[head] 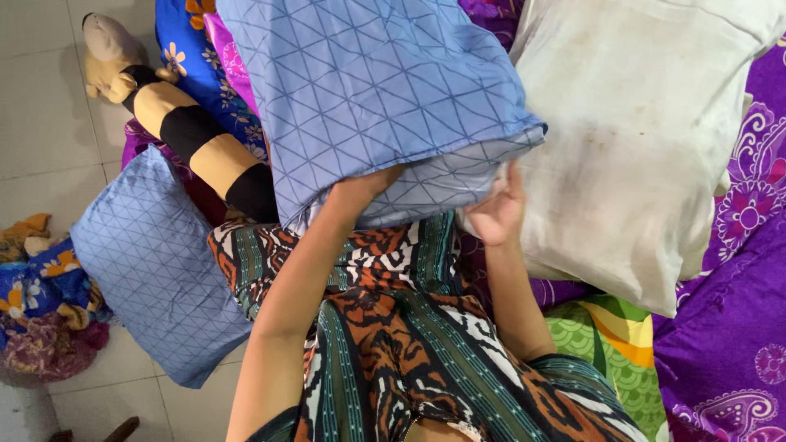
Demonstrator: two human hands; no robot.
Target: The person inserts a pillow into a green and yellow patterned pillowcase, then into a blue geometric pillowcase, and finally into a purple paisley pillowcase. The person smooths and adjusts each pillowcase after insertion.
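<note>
A view looking down from a person's head at their own two arms, working with pillows on a bed. From left to right: a heap of crumpled floral cloth (41,319) lies on the pale tiled floor (41,106). Next to it one blue pillow (151,266), already in a triangle-patterned cover, leans against the bed edge. Above it lies one long bolster toy (176,123) banded tan and black.

In the middle, one blue pillowcase (368,90) of the same triangle pattern is held up, its open mouth facing down toward the person. The left hand (360,190) reaches up inside that opening; its fingers are hidden by the cloth, so their state cannot be told. The left forearm is raised steeply. The right hand (495,214) is lifted beside it, fingers closed on the pillowcase's edge where it meets one bare, off-white, stained pillow (647,155), which lies just right of the pillowcase and touches it.

The person wears a brown, green and white patterned garment (409,327). On the right, a purple floral bedsheet (729,327) covers the bed.
</note>
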